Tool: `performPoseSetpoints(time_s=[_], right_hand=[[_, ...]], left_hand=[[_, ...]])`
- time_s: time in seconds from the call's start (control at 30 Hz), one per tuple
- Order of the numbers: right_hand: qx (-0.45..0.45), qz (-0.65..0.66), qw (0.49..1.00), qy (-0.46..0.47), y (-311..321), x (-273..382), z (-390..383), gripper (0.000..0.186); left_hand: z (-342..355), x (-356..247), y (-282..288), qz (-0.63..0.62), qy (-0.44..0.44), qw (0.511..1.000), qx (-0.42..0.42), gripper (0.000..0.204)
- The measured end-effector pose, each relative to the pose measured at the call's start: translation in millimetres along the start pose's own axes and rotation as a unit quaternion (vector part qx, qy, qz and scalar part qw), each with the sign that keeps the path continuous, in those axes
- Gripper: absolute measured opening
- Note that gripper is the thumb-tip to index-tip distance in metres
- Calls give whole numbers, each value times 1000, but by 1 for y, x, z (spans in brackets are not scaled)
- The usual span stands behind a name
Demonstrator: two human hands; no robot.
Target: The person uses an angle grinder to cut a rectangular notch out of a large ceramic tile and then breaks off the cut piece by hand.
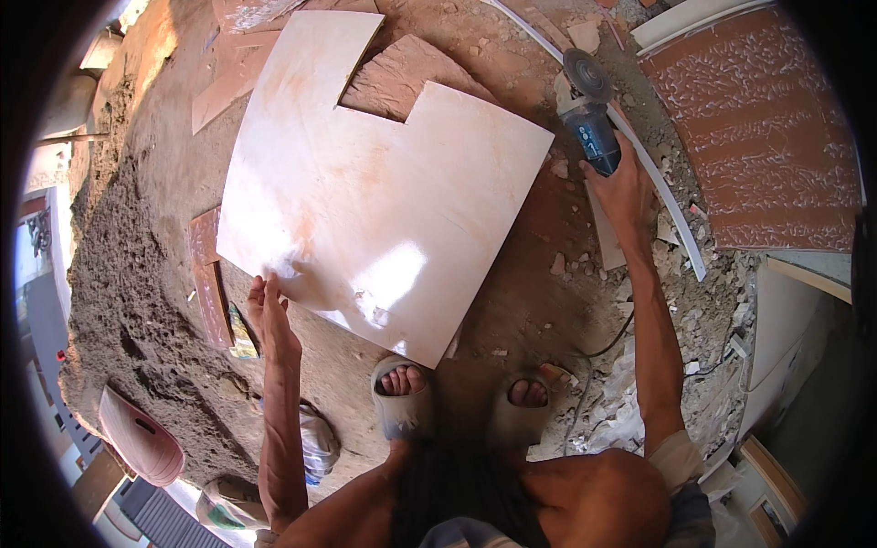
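A large glossy cream-white floor tile [365, 201] with a rectangular notch cut from its far edge lies before my feet. My left hand [271, 315] is at its near left edge, fingers drawn together on the rim. To the right of the tile, my right hand [623, 187] is wrapped around the body of a blue angle grinder [592, 132]. The grinder's round disc [587, 75] points away from me, apart from the tile. Whether the disc is spinning cannot be made out. A rough brown slab [416, 73] shows through the notch.
A stack of brown tiles [758, 128] stands at the far right. A pale curved strip [671, 196] runs beside the grinder. A dark cord [612, 342] trails over rubble. Sand [128, 310] is heaped at left, near a pinkish float-like piece [142, 438]. My sandalled feet [402, 393] are close to the tile.
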State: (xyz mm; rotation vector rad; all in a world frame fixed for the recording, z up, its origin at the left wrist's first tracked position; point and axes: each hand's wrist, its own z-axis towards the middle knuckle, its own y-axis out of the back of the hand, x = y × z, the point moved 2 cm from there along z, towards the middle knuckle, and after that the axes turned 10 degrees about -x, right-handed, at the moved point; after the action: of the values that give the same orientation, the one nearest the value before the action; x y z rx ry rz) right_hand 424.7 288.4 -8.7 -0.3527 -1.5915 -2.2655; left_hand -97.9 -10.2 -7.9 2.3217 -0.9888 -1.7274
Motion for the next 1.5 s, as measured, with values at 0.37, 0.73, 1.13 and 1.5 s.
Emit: performPoseSetpoints(time_s=[0.37, 0.73, 1.13, 1.5], right_hand=[[-4, -20, 1000, 20, -39, 1, 18, 74], [30, -36, 999, 3, -31, 11, 20, 74], [19, 97, 995, -29, 28, 86, -39, 61], [140, 121, 979, 81, -20, 139, 34, 48]], left_hand=[[90, -82, -34, 208, -254, 944, -30, 61], [146, -106, -102, 257, -328, 909, 15, 66], [113, -82, -57, 185, -223, 950, -114, 84], [-50, 11, -32, -74, 180, 980, -26, 67]])
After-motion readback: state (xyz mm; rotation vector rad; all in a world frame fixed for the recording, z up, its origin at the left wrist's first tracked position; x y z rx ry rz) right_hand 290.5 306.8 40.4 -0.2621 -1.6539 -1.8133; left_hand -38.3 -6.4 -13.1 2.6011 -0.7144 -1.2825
